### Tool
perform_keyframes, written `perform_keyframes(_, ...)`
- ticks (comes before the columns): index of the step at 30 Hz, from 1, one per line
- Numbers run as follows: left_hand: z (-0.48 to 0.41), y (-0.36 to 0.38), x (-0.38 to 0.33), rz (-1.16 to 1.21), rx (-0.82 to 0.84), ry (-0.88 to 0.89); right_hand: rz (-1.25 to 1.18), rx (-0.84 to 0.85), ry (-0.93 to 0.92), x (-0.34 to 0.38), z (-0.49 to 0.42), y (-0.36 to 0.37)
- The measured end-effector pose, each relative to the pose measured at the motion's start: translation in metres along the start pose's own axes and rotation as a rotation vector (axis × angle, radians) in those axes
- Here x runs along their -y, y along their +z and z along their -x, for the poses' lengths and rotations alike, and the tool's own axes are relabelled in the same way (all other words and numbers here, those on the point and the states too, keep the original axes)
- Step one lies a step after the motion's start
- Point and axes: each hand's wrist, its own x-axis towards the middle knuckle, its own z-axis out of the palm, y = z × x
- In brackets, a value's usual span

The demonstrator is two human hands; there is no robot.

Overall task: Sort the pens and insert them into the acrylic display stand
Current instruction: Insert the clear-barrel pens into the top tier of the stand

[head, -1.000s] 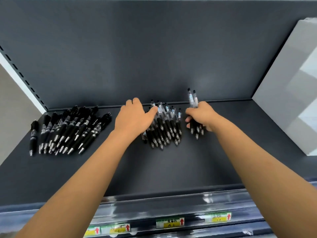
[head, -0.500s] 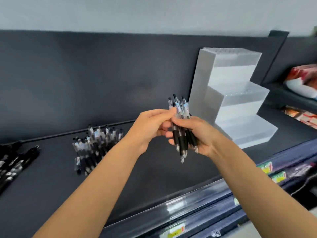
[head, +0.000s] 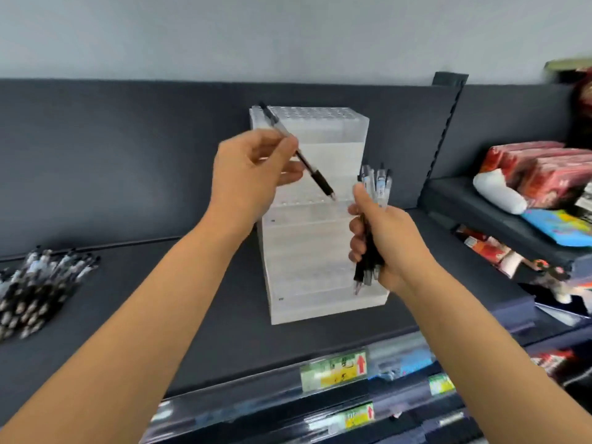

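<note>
A stepped clear acrylic display stand [head: 307, 261] with rows of holes sits on the dark shelf straight ahead. My left hand [head: 253, 174] pinches a single black pen [head: 315, 174], tilted with its tip down-right over the stand's middle step. To its right, my right hand [head: 381, 248] grips a bundle of pens [head: 373, 200] upright, clear tops up, tips poking out below the fist, in front of the stand's right side. A heap of loose pens [head: 38, 283] lies on the shelf at far left.
The dark shelf [head: 205, 312] has a clear front rail with price labels [head: 333, 370]. A neighbouring shelf at right holds red packs [head: 538, 174], a white roll [head: 499, 193] and colourful packets [head: 563, 225]. An upright divider [head: 445, 129] separates the two bays.
The view has swung right, bringing the stand to the centre. My left hand has drawn one pen out of the bundle and lifted it over the stand; my right hand keeps the rest.
</note>
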Motion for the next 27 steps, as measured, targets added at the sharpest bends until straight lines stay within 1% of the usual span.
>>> perform_keyframes(2, -0.025, 0.016, -0.005, -0.089, -0.001, 0.096, -0.128, 0.005, 0.035, 0.014, -0.015, -0.014)
perform_keyframes(5, -0.059, 0.046, 0.002, -0.223, 0.056, 0.191, -0.260, 0.014, 0.032, 0.025, -0.036, -0.024)
perform_keyframes(8, -0.084, 0.073, 0.026, -0.383, 0.155, 0.240, -0.275, 0.013, 0.009, 0.029, -0.053, -0.026)
perform_keyframes(10, -0.094, 0.084, 0.040, -0.423, 0.200, 0.259, -0.264, 0.005, -0.013, 0.032, -0.062, -0.026)
perform_keyframes(13, -0.105, 0.092, 0.045, -0.482, 0.242, 0.305, -0.254, -0.007, -0.031, 0.034, -0.075, -0.032)
perform_keyframes(17, -0.119, 0.098, 0.034, -0.609, 0.255, 0.389, -0.291, -0.029, -0.016, 0.037, -0.088, -0.043)
perform_keyframes(21, -0.120, 0.100, 0.029, -0.708, 0.343, 0.332, -0.341, -0.016, 0.000, 0.038, -0.097, -0.051)
perform_keyframes(27, -0.097, 0.108, 0.039, -0.948, 0.381, 0.165, -0.311, 0.052, 0.007, 0.043, -0.101, -0.058)
